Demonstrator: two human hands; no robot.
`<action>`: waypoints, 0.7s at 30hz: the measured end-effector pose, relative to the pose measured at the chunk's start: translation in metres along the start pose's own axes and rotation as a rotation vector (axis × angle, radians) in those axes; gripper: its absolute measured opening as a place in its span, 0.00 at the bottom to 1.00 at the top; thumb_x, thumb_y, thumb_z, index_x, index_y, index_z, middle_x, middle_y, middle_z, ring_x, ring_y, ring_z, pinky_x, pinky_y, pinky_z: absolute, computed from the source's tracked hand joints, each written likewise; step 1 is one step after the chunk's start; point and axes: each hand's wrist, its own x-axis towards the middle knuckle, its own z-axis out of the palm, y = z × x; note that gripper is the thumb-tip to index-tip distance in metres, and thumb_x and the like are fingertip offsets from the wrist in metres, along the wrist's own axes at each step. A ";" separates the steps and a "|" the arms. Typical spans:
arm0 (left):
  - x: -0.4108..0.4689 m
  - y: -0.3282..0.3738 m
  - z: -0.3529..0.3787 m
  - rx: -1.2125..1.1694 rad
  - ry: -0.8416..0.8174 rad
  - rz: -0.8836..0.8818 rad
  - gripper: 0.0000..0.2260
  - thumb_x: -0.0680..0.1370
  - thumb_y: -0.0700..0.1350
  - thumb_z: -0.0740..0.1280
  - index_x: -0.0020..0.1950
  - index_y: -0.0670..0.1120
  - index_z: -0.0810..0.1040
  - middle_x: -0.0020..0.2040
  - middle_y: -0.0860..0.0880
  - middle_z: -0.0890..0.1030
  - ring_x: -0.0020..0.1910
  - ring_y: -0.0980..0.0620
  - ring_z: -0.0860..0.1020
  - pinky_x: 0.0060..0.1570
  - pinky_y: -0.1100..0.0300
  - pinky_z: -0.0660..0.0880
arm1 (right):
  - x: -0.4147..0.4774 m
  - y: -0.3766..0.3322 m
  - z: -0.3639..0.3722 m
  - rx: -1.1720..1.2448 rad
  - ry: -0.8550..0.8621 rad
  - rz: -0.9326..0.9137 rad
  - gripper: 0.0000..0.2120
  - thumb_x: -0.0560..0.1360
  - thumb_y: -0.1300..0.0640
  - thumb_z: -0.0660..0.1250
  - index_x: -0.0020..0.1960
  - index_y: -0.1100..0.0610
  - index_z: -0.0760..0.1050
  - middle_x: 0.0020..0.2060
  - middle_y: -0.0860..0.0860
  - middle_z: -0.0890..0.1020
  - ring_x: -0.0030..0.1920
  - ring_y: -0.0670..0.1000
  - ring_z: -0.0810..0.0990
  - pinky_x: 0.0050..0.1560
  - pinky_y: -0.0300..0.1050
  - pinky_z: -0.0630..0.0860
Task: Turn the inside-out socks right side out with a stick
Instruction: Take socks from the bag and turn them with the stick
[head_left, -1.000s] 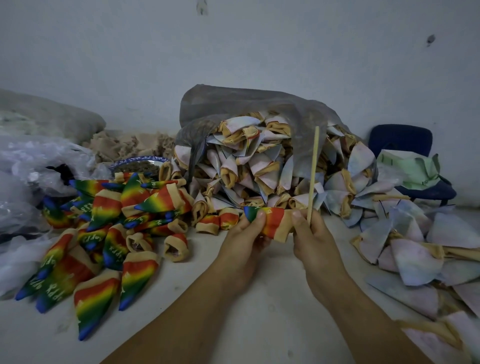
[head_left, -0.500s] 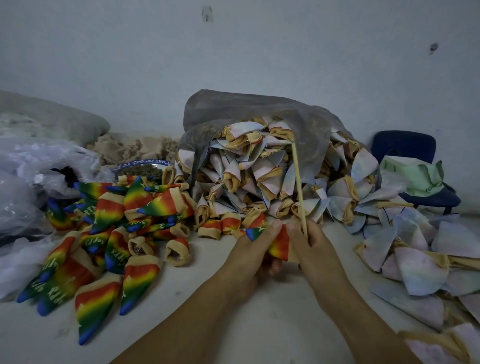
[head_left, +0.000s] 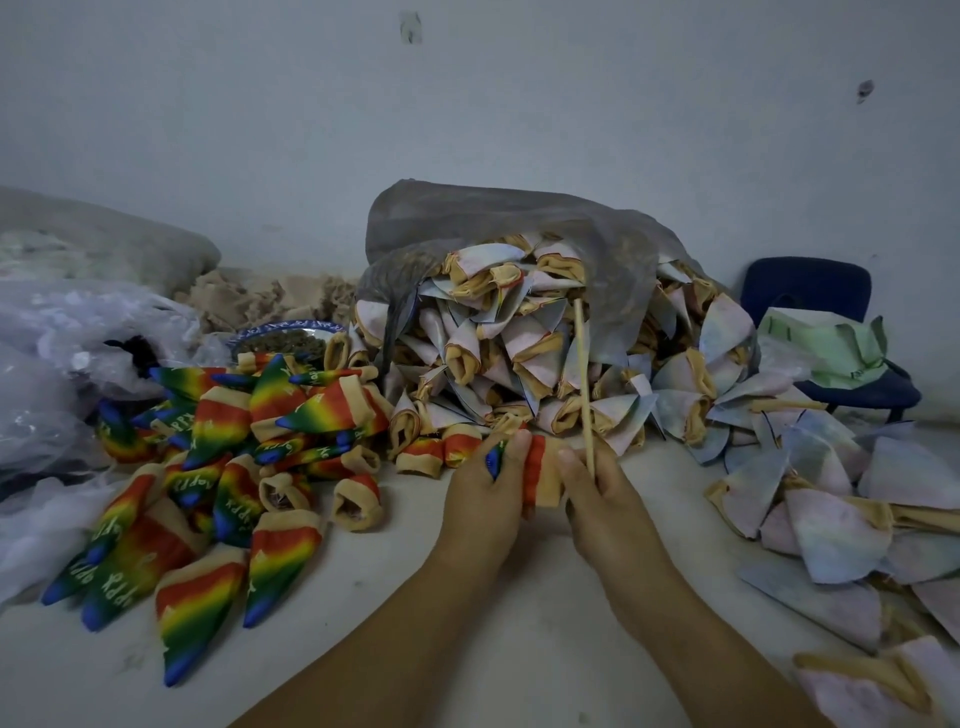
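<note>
The rainbow sock (head_left: 537, 478) is just in front of the grey bag (head_left: 467, 218), light, limp and stretchy. My left hand (head_left: 488, 499) curls round its toe end. My right hand (head_left: 608, 499) clamps the thin, stiff stick (head_left: 583, 384) upright and, I think, pinches the cuff, the best hold.

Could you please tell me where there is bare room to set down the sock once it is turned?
The widest bare surface lies nearest you, between the rainbow sock pile on the left and the pale socks on the right. A narrower strip runs between that pile and the left hand. The back, around the bag, is crowded.
</note>
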 end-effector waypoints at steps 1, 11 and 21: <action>0.000 0.000 -0.001 0.003 0.008 0.011 0.14 0.82 0.57 0.59 0.41 0.55 0.78 0.28 0.60 0.78 0.30 0.64 0.76 0.32 0.72 0.70 | -0.002 0.001 0.000 -0.024 -0.032 0.021 0.18 0.67 0.31 0.59 0.40 0.44 0.74 0.27 0.39 0.77 0.27 0.37 0.74 0.28 0.29 0.68; 0.003 -0.003 0.000 -0.038 0.026 -0.080 0.24 0.72 0.69 0.58 0.32 0.50 0.76 0.23 0.52 0.76 0.24 0.60 0.76 0.25 0.70 0.70 | -0.002 0.000 -0.007 -0.235 -0.108 0.007 0.27 0.66 0.29 0.57 0.46 0.51 0.76 0.36 0.51 0.79 0.37 0.50 0.77 0.39 0.39 0.72; 0.008 0.000 -0.004 -0.199 -0.011 -0.317 0.32 0.79 0.67 0.55 0.23 0.51 0.78 0.23 0.49 0.74 0.21 0.55 0.71 0.28 0.62 0.68 | -0.006 -0.008 -0.003 0.068 -0.174 0.116 0.20 0.74 0.37 0.59 0.27 0.44 0.73 0.22 0.43 0.66 0.22 0.43 0.59 0.22 0.35 0.58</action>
